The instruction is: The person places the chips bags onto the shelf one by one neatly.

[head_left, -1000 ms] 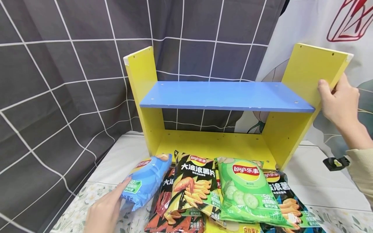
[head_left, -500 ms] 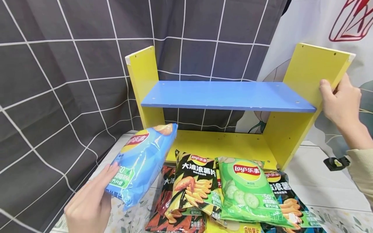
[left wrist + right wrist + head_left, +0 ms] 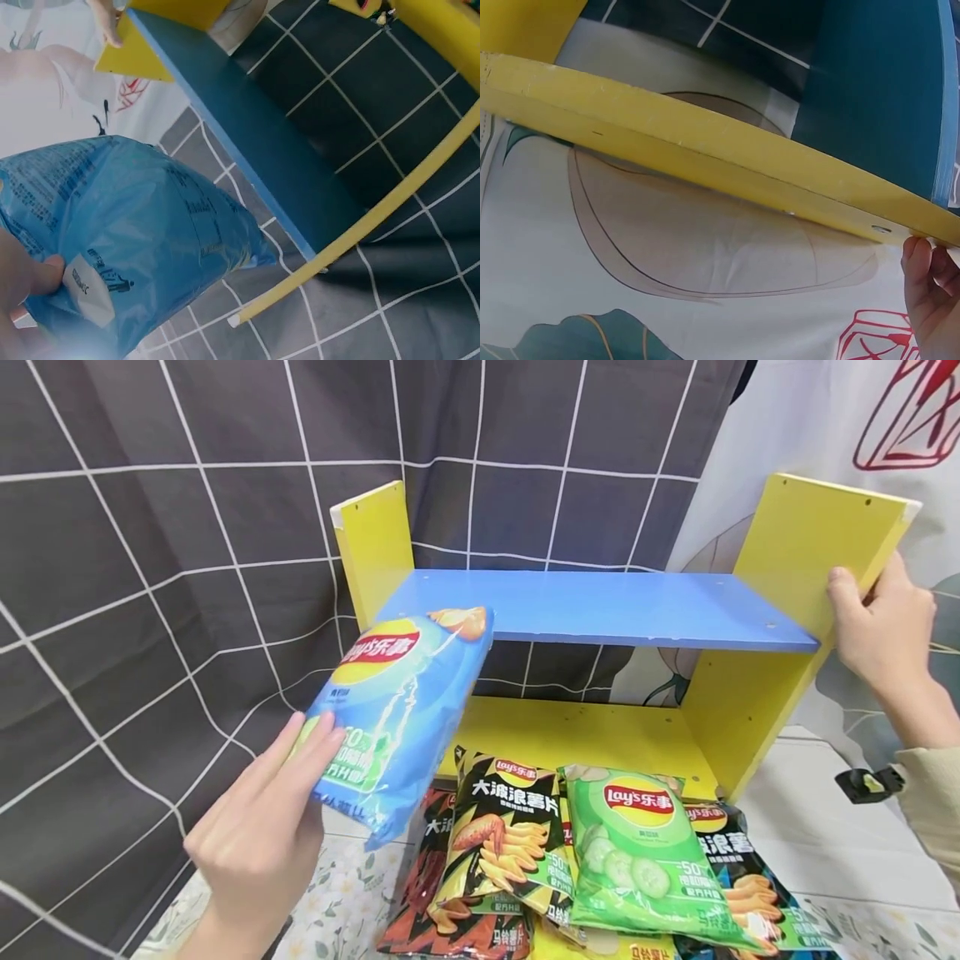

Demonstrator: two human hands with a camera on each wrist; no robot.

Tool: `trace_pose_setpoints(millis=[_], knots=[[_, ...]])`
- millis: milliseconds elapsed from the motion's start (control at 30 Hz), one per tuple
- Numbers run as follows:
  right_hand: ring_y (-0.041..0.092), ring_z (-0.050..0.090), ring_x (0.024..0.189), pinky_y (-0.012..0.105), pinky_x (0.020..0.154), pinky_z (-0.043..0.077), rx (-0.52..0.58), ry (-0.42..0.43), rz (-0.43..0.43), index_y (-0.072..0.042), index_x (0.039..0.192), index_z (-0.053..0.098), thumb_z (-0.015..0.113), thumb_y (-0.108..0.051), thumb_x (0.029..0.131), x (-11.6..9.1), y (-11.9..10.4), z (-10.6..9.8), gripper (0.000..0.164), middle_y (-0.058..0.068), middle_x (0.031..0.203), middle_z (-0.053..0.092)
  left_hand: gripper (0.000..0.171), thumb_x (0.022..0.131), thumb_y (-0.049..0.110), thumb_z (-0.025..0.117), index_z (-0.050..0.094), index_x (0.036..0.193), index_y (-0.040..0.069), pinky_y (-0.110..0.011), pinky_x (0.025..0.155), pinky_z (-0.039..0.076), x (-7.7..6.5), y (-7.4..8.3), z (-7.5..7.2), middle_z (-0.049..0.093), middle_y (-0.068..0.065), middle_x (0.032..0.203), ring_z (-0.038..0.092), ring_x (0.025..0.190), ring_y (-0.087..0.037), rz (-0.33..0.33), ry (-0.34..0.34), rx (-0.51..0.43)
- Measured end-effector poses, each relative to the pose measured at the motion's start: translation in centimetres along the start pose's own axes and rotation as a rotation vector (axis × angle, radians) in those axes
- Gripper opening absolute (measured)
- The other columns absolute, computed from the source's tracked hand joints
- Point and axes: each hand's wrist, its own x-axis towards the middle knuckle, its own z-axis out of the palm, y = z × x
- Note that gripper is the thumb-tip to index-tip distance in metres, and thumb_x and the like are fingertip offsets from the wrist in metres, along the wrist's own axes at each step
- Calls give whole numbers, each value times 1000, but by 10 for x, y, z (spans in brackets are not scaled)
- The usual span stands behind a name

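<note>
A blue Lay's chip bag (image 3: pixel 397 718) is up in the air before the left part of the yellow and blue shelf unit (image 3: pixel 600 610). My left hand (image 3: pixel 262 818) holds it by its lower left side, fingers across the printed front. The left wrist view shows the thumb on the back of the same blue bag (image 3: pixel 150 232), near a white label. On the other side, my right hand (image 3: pixel 885 627) grips the unit's right yellow side panel, thumb on its inner face. In the right wrist view fingertips (image 3: pixel 917 259) press against that panel's outer side.
Several chip bags lie piled before the unit: a black one (image 3: pixel 502 843), a green cucumber one (image 3: pixel 645 852), another black one (image 3: pixel 738 877), a red one (image 3: pixel 457 935) and a yellow one (image 3: pixel 600 946). A dark gridded curtain (image 3: pixel 187 568) hangs behind and at left.
My left hand has raised the blue chip bag from beside the pile, up and to the right, toward the blue shelf board. The right hand keeps its grip on the side panel.
</note>
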Motion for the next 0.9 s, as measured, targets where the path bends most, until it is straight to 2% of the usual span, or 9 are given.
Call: trace_pose_setpoints(millis=[133,200,267,333,433,467,633,767,900], knots=[[-10,28,53,9,44,24,-3,-6,-1,-40,86,36,42,-36,85,0,0,-1,7,-24,59,31,33,69,-11,59,73,87,13,-37,38,32,8,3,15,73,-3,85,69,79,-22,39,1,9],[-10,28,53,10,45,24,-5,-11,-1,-39,86,37,42,-36,85,0,1,-1,6,-23,60,32,32,71,-9,62,73,90,14,-37,40,37,12,5,21,73,-1,88,69,81,-22,47,-19,16],[-10,28,53,9,43,24,-14,-22,-9,-33,89,41,41,-35,85,0,1,-1,5,-15,65,40,31,73,-8,63,73,93,15,-38,44,43,15,5,28,72,0,91,69,84,-23,54,-50,23],[-10,27,52,9,42,24,-21,-33,-18,-25,93,44,40,-35,86,-1,1,-1,13,-3,71,47,31,75,-6,63,72,95,16,-38,47,46,18,5,34,72,0,94,68,87,-23,54,-93,37],[-9,27,52,9,41,23,-26,-45,-30,-15,97,44,39,-34,86,-1,1,-1,23,12,79,50,31,79,-3,61,71,99,17,-39,55,51,22,3,44,71,1,97,67,92,-23,56,-164,58],[-9,27,52,10,40,23,-26,-47,-30,-14,98,44,39,-34,86,-1,1,-1,24,13,80,50,31,80,-3,61,70,100,18,-38,58,52,23,3,47,71,1,98,67,93,-22,57,-182,66],[-9,27,53,9,42,23,-22,-49,-27,-16,97,44,39,-34,86,-1,2,-1,22,12,80,50,30,84,1,58,69,105,20,-35,68,54,26,-4,68,70,2,101,65,97,-21,85,-243,102],[-10,27,53,10,44,24,-20,-34,-10,-26,93,43,40,-35,86,-1,2,0,12,-8,70,44,28,87,5,55,68,106,20,-33,70,54,25,-10,87,70,2,102,65,97,-20,101,-280,135],[-10,27,53,11,45,24,-16,-25,0,-31,90,41,41,-36,85,0,2,0,6,-16,65,38,25,88,9,55,68,107,20,-33,73,54,22,-14,105,70,1,103,65,98,-22,96,-318,158]])
